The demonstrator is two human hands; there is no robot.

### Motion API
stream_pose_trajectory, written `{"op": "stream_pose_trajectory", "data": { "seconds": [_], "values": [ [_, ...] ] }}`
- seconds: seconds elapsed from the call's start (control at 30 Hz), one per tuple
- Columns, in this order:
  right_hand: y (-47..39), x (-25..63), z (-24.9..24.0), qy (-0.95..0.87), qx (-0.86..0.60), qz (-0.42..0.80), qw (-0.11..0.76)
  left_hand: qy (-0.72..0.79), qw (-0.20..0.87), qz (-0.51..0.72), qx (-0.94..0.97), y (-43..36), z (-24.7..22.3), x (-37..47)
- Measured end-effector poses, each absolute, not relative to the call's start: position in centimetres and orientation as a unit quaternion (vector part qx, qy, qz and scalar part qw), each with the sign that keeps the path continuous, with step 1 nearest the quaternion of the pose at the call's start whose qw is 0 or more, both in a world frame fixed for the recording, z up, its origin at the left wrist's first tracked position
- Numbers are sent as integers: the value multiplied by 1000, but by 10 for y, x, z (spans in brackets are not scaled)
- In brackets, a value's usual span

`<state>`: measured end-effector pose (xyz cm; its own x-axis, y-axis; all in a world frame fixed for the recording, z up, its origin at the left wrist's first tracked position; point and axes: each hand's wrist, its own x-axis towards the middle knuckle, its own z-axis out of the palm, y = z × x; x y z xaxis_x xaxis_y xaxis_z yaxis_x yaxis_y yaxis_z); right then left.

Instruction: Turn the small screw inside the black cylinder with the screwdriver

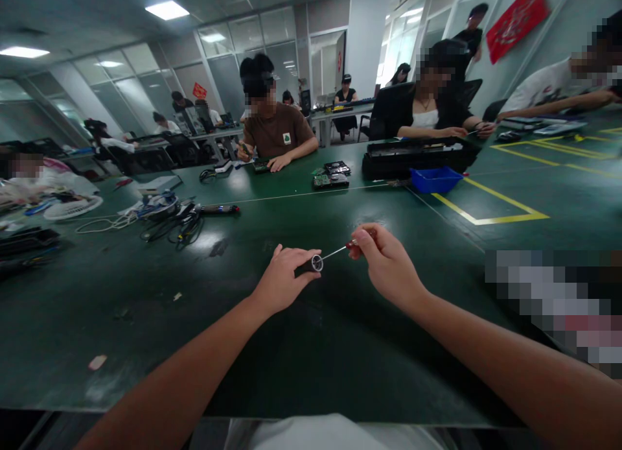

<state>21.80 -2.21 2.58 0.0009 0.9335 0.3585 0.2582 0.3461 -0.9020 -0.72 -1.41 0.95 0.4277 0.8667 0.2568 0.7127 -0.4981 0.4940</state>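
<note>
In the middle of the view, my left hand [284, 278] is closed around a short black cylinder [309, 266], whose round, light-rimmed end faces right. My right hand [383, 259] grips the dark red handle of a thin screwdriver [335, 251]. The metal shaft slants down to the left, and its tip is at the open end of the cylinder. What lies inside the cylinder is too small to tell. Both hands are above the green table [272, 372].
Cables [182, 223] and a dark pen-like tool [218, 209] lie at the left. Circuit boards [331, 176], a blue tray [436, 179] and a long black casing [420, 157] stand farther back. Several people sit around the table; one in a brown shirt [279, 129] faces me.
</note>
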Motion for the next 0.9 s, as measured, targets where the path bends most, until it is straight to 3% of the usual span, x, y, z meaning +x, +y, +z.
{"op": "stream_pose_trajectory", "data": {
  "seconds": [0.9],
  "values": [
    [-26, 216, 33, -647, -489, 313, 495, 482, 183, 287, 808, -16, 13, -9]
  ]
}}
